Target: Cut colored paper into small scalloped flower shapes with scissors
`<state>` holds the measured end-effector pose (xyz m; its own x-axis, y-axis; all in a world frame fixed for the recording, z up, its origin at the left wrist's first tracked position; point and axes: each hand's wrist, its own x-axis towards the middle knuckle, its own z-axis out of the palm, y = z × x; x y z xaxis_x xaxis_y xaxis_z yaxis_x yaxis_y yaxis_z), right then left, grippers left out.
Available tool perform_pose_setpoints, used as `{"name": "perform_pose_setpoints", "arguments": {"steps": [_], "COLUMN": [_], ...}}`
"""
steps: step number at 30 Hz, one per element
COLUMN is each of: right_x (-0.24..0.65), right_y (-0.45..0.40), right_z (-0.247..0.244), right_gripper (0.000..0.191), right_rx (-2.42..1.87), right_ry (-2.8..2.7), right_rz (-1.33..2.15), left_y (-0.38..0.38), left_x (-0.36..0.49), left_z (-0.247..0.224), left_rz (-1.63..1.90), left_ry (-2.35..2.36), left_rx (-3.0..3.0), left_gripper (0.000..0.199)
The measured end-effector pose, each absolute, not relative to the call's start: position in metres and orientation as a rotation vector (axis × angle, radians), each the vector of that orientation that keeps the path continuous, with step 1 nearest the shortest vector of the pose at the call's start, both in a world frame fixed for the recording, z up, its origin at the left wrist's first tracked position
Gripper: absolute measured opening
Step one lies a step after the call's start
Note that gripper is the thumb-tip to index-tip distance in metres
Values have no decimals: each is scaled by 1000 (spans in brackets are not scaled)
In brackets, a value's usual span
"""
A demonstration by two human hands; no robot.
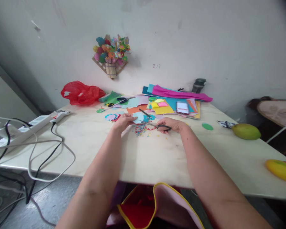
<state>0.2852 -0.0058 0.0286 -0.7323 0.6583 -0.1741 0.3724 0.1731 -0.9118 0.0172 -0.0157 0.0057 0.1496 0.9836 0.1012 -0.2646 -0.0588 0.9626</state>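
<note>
Left hand (126, 121) pinches a light-blue paper piece (138, 117) between thumb and fingers, near the middle of the pale table (147, 162); the right hand (170, 124) is curled round the handles of a pair of scissors (164, 127), whose silver blade points left to the lower edge of the paper; whether it touches cannot be told. Small multicoloured scraps (141, 129) lie scattered just below the blade. Scalloped paper cut-outs (111, 117) rest beside the left hand. Behind the hands are a yellow sheet (164, 110), a phone (182, 107) and a long magenta roll (181, 93). Farther out lie a red plastic bag (82, 93), at left, and a greenish fruit (246, 131), at right. Paper flowers (112, 49) hang on the wall above.
</note>
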Motion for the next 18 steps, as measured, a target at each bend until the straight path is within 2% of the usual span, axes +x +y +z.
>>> {"name": "perform_pose_setpoints", "arguments": {"steps": [18], "right_x": [280], "right_y": [-3], "right_z": [25], "right_gripper": [37], "right_rx": [-1072], "right_ry": [-2276], "right_rz": [1560], "left_y": [-18], "left_x": [17], "left_z": [8], "left_rz": [1061], "left_ry": [923], "left_rx": [1208], "left_gripper": [23]}}
